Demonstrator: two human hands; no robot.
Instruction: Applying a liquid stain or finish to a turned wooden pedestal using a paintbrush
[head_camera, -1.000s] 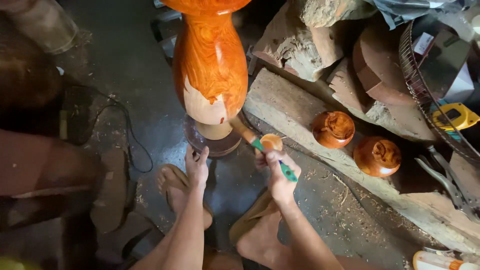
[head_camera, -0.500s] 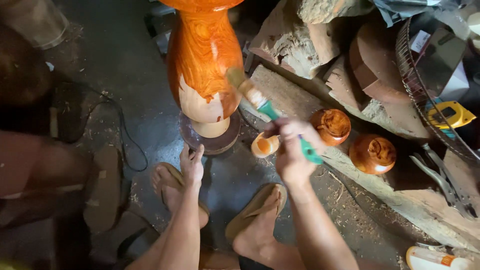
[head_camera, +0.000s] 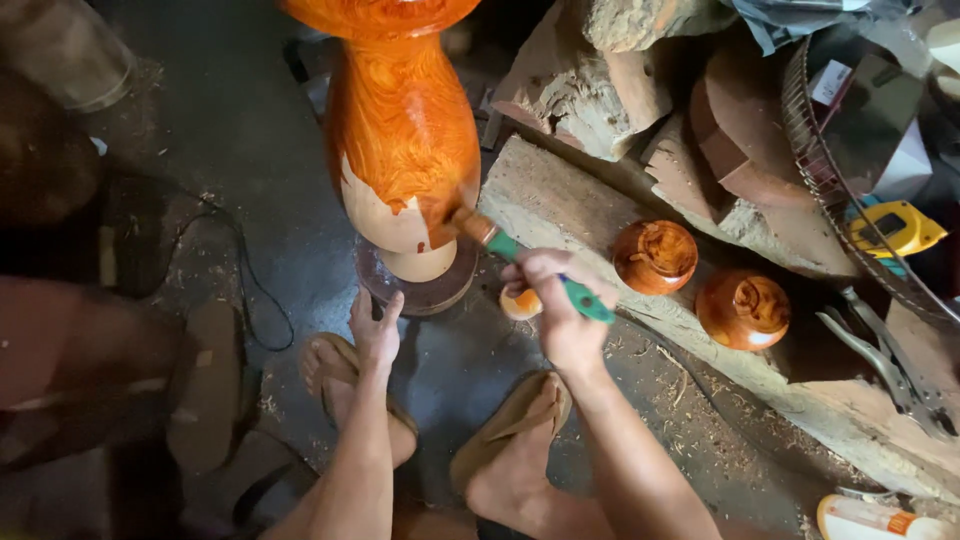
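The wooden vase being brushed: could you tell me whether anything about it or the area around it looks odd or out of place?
Only the finish is uneven: the wooden vase is glossy orange above, but a pale bare patch remains near its foot, beside the brush in the right hand. Wood shavings litter the floor.

We're in a woodworking shop. Concrete floor (head_camera: 230, 120) littered with wood shavings, rough timber offcuts (head_camera: 590, 70) piled at 1 o'clock, a heavy plank (head_camera: 800, 390) at 3. Turned wooden vase (head_camera: 400, 130) at 12, two small turned pots (head_camera: 655, 255) on the plank, pliers (head_camera: 885, 365) and yellow tape measure (head_camera: 895, 228) at 3.
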